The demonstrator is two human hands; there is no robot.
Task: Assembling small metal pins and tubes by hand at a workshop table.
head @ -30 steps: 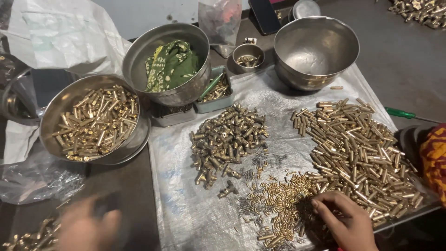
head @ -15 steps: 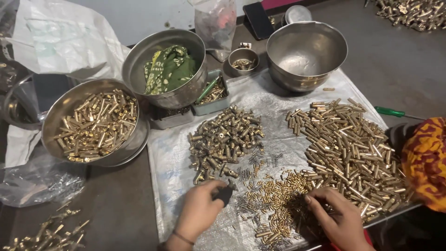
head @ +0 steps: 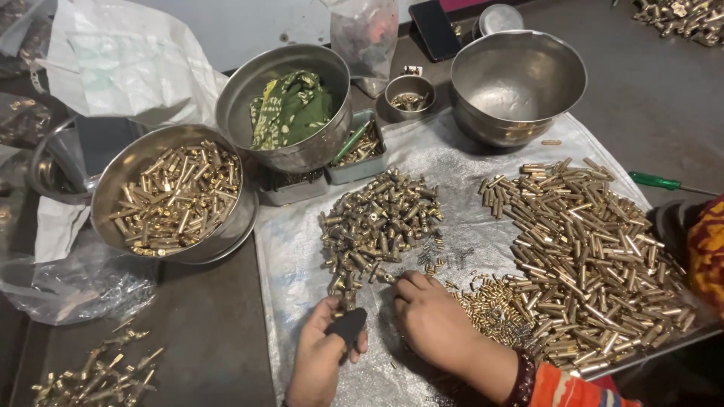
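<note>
A: On the silver plastic sheet (head: 317,256), near edge — what is entered first?

B: Left hand (head: 320,358), fingers curled shut around a small dark block-shaped tool (head: 347,325). The tool stands roughly upright, its top just below the foot of the middle pile of short brass casings (head: 381,222).

A: And the other hand?

B: Right hand (head: 434,320), palm down, fingers bent and pressed together at the tips, touching loose casings where that pile thins out. Whether a piece is pinched I cannot tell. It is the nearer hand to the pile; the casings lie just ahead and left of its fingertips, long axes pointing every way.

A: Neighbouring stock?

B: Small bright brass pieces (head: 490,298) just right of the wrist; beyond them a large heap of long brass tubes (head: 596,249). A steel bowl of brass casings (head: 177,197) well to the left, a steel pot holding green cloth (head: 290,109) behind, an empty steel bowl (head: 516,83) far right.

A: Room to move?

B: Bare sheet between the hands and toward the near edge; piles crowd the right side.
</note>
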